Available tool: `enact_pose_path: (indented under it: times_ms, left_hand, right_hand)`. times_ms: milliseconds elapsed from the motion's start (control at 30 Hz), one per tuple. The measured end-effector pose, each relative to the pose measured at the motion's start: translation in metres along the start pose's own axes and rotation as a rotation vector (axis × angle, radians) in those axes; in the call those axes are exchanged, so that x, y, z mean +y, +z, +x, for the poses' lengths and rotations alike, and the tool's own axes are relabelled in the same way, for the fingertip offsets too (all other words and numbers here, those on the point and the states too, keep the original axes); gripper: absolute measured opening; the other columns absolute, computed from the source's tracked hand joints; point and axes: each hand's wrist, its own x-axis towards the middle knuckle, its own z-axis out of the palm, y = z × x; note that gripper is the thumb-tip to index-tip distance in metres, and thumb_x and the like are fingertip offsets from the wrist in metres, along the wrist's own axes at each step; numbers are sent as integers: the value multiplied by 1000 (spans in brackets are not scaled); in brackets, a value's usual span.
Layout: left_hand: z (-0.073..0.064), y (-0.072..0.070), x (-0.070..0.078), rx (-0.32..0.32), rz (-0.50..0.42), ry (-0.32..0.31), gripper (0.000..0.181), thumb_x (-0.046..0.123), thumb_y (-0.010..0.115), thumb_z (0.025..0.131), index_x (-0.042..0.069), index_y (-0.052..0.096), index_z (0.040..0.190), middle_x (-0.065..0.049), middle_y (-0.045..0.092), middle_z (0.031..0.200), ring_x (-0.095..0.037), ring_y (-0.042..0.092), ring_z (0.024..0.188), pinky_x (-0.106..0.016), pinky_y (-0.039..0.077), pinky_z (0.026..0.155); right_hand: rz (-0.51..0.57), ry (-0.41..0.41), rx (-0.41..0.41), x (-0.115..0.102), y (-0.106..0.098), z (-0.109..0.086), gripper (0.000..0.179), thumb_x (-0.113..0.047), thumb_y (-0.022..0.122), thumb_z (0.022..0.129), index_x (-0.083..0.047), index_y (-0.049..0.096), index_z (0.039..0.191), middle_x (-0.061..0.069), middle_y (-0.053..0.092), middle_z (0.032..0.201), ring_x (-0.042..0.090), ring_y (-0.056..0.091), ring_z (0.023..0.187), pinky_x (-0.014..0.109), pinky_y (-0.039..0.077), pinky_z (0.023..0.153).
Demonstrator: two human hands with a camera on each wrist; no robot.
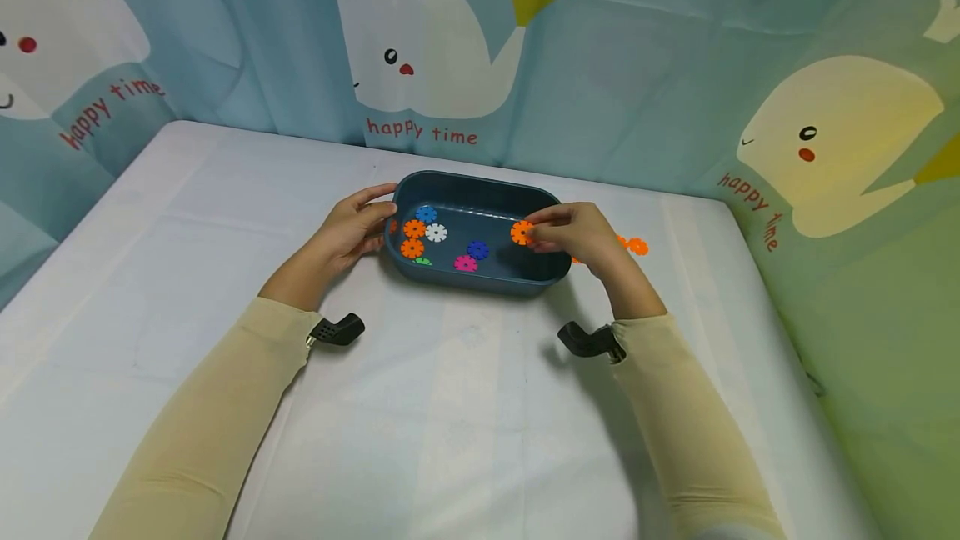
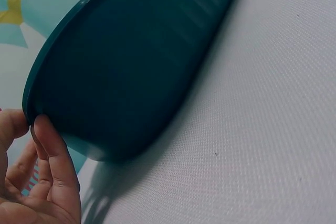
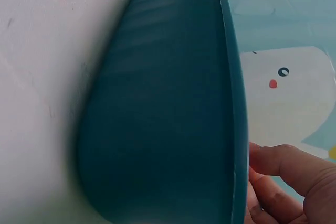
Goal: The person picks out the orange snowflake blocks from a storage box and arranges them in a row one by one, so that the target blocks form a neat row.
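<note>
While the left hand (image 1: 347, 227) pinches the tub rim (image 1: 487, 278), the right hand (image 1: 576, 233) pinches 1 orange disc (image 1: 520, 232) inside, apart from the walls (image 1: 465, 193).

White-covered table (image 1: 465, 423), dark blue tub (image 1: 480, 279) on it, orange notched discs (image 1: 638, 247) beside it, count unclear

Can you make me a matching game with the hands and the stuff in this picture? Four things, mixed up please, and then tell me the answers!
Things:
1. Left hand
2. Tub
3. Pink disc
4. Right hand

Clues:
A. Holds an orange disc
B. Lies right by a dark blue disc
C. Pinches the rim
D. Dark blue-green all over

Right pairs:
1 goes with C
2 goes with D
3 goes with B
4 goes with A
</note>
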Motion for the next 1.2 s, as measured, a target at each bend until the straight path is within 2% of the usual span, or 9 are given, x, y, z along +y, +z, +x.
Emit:
enact_pose_path:
  times_ms: [167, 333, 533, 667, 800, 933, 1100, 1200]
  left_hand:
    - [-1, 0, 1, 5, 3, 0, 50, 17, 61, 98, 21, 48, 146, -6, 56, 126, -11, 62, 86, -17, 50, 57]
    - [-2, 0, 2, 5, 15, 14, 51, 16, 61, 98, 19, 48, 146, -6, 58, 121, -10, 61, 79, -17, 48, 53]
    - [-3, 2, 4, 25, 60, 30, 48, 15, 61, 98, 17, 50, 145, -8, 60, 119, -10, 59, 72, -17, 47, 50]
    - [-5, 2, 7, 28, 106, 21, 49, 17, 62, 98, 17, 49, 146, -4, 58, 120, -9, 59, 78, -16, 51, 56]
    - [-7, 2, 8, 35, 150, 8, 49, 20, 62, 98, 17, 50, 146, -2, 56, 123, -11, 59, 88, -15, 52, 61]
    - [-7, 2, 9, 47, 150, -6, 48, 21, 63, 98, 18, 52, 144, -4, 56, 129, -13, 60, 92, -16, 53, 62]
    - [-8, 2, 10, 37, 142, -17, 49, 21, 62, 98, 18, 51, 145, -3, 56, 129, -12, 60, 92, -16, 53, 61]
    - [-9, 2, 11, 21, 132, -26, 50, 21, 62, 98, 18, 49, 147, -3, 55, 128, -10, 60, 89, -15, 52, 60]
  right_hand:
    - [4, 16, 2, -1, -6, -4, 35, -8, 62, 94, 5, 62, 126, 21, 66, 119, 14, 73, 86, 37, 54, 92]
    - [-25, 29, 14, 0, -13, -10, 35, -12, 63, 94, 0, 63, 127, 18, 67, 121, 19, 72, 93, 36, 53, 94]
    - [-13, -3, 30, 1, -20, -15, 36, -10, 64, 94, 3, 62, 127, 17, 68, 117, 14, 72, 88, 34, 55, 90]
    - [4, -17, 35, 4, -24, -17, 35, -8, 63, 94, 5, 61, 127, 14, 69, 111, 8, 71, 83, 32, 56, 87]
    - [11, -15, 39, 8, -29, -20, 36, -9, 63, 94, 6, 60, 127, 5, 71, 100, 7, 70, 83, 30, 57, 86]
    - [32, -17, 49, 12, -37, -24, 37, -9, 64, 94, 7, 60, 127, -3, 72, 93, 9, 71, 84, 26, 57, 83]
    - [28, -20, 92, 18, -47, -27, 38, -13, 66, 93, 7, 60, 125, -6, 72, 91, 10, 72, 82, 20, 56, 79]
    - [35, -9, 97, 21, -53, -28, 39, -12, 65, 93, 8, 59, 126, -6, 71, 90, 10, 72, 80, 21, 57, 79]
